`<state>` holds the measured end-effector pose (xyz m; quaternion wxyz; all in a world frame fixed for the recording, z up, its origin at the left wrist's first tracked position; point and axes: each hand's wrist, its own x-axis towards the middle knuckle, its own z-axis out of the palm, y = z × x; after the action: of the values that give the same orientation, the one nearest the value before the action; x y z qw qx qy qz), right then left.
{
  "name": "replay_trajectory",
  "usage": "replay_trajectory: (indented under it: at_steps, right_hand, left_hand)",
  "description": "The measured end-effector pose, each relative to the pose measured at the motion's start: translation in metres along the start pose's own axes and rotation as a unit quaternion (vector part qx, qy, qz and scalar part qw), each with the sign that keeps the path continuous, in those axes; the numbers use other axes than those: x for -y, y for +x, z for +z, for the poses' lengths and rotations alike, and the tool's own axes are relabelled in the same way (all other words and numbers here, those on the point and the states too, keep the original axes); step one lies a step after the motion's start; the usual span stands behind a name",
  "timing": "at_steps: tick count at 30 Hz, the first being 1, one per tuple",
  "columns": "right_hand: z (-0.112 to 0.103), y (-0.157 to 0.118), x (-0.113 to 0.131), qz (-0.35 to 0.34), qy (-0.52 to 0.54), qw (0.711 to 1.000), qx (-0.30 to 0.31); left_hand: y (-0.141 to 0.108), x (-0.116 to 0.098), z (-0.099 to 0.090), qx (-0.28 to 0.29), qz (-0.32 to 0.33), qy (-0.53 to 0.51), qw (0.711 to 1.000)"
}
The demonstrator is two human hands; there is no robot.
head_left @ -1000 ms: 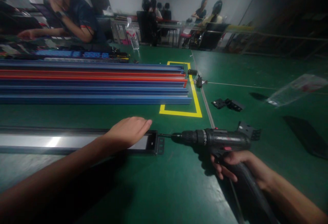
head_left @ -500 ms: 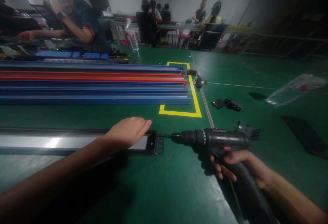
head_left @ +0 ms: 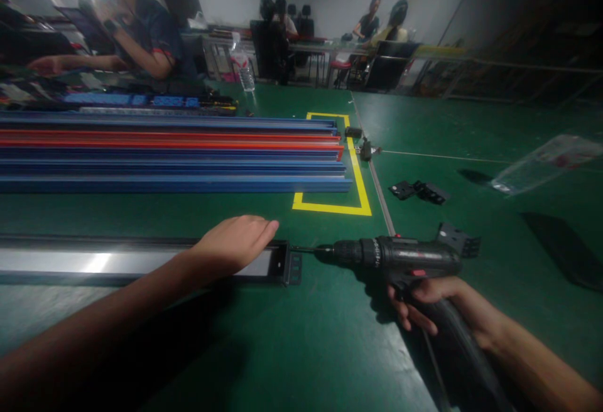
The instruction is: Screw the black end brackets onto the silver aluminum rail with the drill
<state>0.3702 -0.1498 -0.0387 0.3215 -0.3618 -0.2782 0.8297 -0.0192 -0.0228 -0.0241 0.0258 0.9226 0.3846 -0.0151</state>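
Note:
A long metal channel with a shiny silver inner face and dark edges lies across the table at the left. My left hand is closed over it near its right end; the fingertips are hidden behind the far edge. A black end cap closes that end. My right hand grips the handle of a black cordless drill, which lies level and points left. The tip of its long bit meets the upper part of the end cap.
Several blue and red channels lie behind, their ends within a yellow tape outline. Small black parts and a clear plastic bottle are to the right. Another bottle stands farther back. A co-worker sits across the table.

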Motion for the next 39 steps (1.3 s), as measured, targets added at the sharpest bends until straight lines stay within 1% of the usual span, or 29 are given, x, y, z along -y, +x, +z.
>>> replay_trajectory:
  at_steps: [3,8,13,16,19,21,23,28,31,35,37,39]
  right_hand:
    - [0.0,-0.001,0.0,0.002,-0.001,1.0,-0.007]
    - [-0.001,-0.001,-0.002,-0.001,-0.004,1.0,-0.011]
    - [-0.003,-0.002,-0.003,-0.001,-0.001,1.0,-0.008]
    - [-0.002,-0.001,-0.002,0.004,0.011,1.0,-0.008]
    - [0.001,-0.001,0.0,0.008,0.02,1.0,-0.01]
    - [0.002,0.0,0.001,0.01,0.023,1.0,-0.005]
    - [0.002,0.0,0.001,0.015,0.026,1.0,0.002]
    - [-0.004,-0.001,-0.005,0.004,0.042,0.999,0.009]
    - [-0.007,-0.002,-0.009,0.006,0.05,0.999,0.005]
    - [-0.006,-0.002,-0.006,0.019,0.054,0.998,0.011]
    - [-0.005,-0.003,-0.004,0.028,0.048,0.998,0.011]
    - [-0.005,-0.003,-0.004,0.03,0.044,0.999,0.011]
  left_hand:
    - [-0.001,0.002,0.002,0.008,0.02,0.02,1.0]
    - [-0.004,0.006,0.007,-0.008,0.072,0.085,0.994]
    - [-0.006,0.009,0.011,-0.045,0.1,0.096,0.989]
    - [-0.007,0.01,0.014,-0.061,0.125,0.151,0.979]
    - [-0.007,0.009,0.015,-0.068,0.133,0.194,0.97]
    - [-0.008,0.009,0.014,-0.063,0.132,0.202,0.968]
    - [-0.008,0.01,0.014,-0.056,0.125,0.187,0.973]
    - [-0.009,0.01,0.012,-0.042,0.085,0.084,0.992]
    - [-0.007,0.006,0.006,-0.036,0.058,0.029,0.997]
    - [-0.004,-0.002,-0.004,-0.032,0.025,-0.045,0.998]
    - [-0.003,-0.004,-0.007,-0.031,0.021,-0.054,0.998]
    - [-0.003,-0.005,-0.006,-0.031,0.021,-0.033,0.999]
